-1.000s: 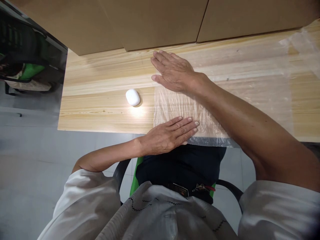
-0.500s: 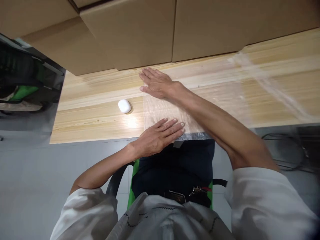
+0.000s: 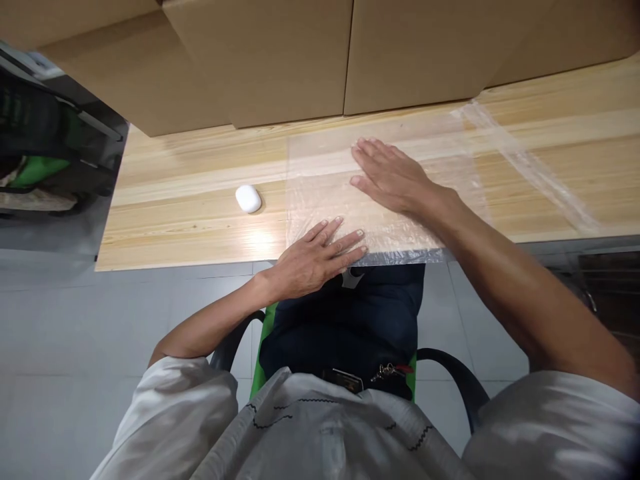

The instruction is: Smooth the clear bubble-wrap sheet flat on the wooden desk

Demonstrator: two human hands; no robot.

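Note:
A clear plastic sheet or bag, thin and slightly wrinkled, lies flat on the wooden table. Its near edge hangs a little over the table's front. My left hand rests open on the near left part of the plastic, fingers pointing right. Farther back, my right hand lies flat on the middle of the plastic, its fingers stretched toward the left. Neither hand grips anything. To the left of the plastic sits a small white rounded case, apart from both hands.
Large cardboard boxes stand along the table's back. A folded strip of clear plastic lies slantwise on the right of the table. Dark equipment with a green part is at the far left. I sit in a chair with black armrests.
My right hand has slid to the right across the plastic, from its left edge to its middle. My left hand has stayed in nearly the same place. The view has shifted slightly.

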